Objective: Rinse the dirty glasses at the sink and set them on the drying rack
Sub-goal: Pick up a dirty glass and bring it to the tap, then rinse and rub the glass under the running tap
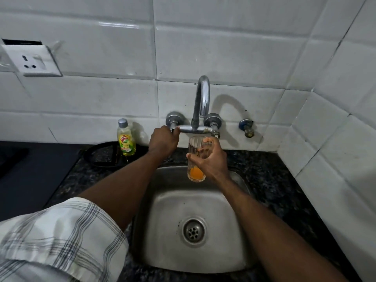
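My right hand [211,159] grips a clear ribbed glass [195,157] upright over the steel sink [175,202]. A little orange liquid sits in the bottom of the glass. The glass is held just under the chrome wall tap [201,102], below its spout. My left hand [162,140] is curled round the tap's left handle, which it hides. No water shows running from the spout. No drying rack is in view.
A yellow dish-soap bottle [126,138] stands on the dark granite counter [270,180] left of the tap, beside a black triangular holder [101,154]. A small side valve [247,128] juts from the tiled wall. A wall socket [32,61] is upper left.
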